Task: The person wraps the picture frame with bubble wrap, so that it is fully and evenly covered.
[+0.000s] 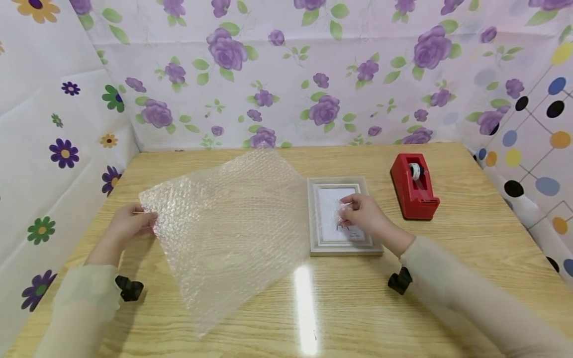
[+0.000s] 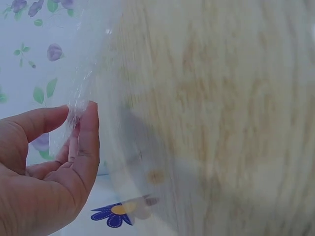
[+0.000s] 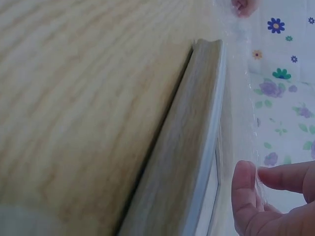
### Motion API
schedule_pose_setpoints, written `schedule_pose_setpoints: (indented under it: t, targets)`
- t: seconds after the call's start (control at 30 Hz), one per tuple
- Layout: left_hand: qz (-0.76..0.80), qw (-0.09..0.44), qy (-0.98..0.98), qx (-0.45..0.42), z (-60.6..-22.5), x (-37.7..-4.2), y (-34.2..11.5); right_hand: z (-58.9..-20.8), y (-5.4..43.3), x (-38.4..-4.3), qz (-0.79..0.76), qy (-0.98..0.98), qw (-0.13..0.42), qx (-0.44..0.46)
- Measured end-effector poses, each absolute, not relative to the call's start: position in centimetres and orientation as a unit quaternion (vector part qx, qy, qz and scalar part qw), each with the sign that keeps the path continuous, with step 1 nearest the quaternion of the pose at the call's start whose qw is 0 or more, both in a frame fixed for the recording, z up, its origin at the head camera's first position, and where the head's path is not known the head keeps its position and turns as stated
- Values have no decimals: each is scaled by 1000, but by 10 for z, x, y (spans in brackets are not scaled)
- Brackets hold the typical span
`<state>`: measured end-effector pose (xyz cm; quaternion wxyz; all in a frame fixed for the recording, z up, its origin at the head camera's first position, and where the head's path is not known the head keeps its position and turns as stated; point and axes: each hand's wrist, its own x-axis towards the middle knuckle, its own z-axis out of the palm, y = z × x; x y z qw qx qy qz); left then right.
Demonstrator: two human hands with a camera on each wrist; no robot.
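Observation:
A clear sheet of bubble wrap [image 1: 233, 233] is stretched between both hands above the table. My left hand [image 1: 125, 226] pinches its left edge; in the left wrist view, the thumb and fingertips of the left hand [image 2: 64, 162] meet on the thin film [image 2: 76, 110]. Over a picture frame [image 1: 346, 251], my right hand [image 1: 364, 216] pinches the opposite end of the wrap. The frame lies flat, pale-bordered, with a white print inside partly covered by the right hand. Close by in the right wrist view are the frame's side [image 3: 182, 132] and the pinching right hand [image 3: 275, 196].
A red tape dispenser [image 1: 414, 191] with a roll of clear tape stands right of the frame. The wooden table [image 1: 250, 328] meets a flowered cloth [image 1: 286, 74] at the back, with patterned cloths at both sides. Small black cameras are on both wrists.

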<state>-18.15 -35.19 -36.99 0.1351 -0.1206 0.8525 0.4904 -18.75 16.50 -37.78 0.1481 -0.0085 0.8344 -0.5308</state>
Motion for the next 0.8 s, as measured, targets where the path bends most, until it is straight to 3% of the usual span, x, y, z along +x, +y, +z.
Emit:
schedule_pose_setpoints:
  t: [0.8]
  targets:
    - [582,188,787,-85,-384,-151,-362,-378,167,-223,-516,847,123,20]
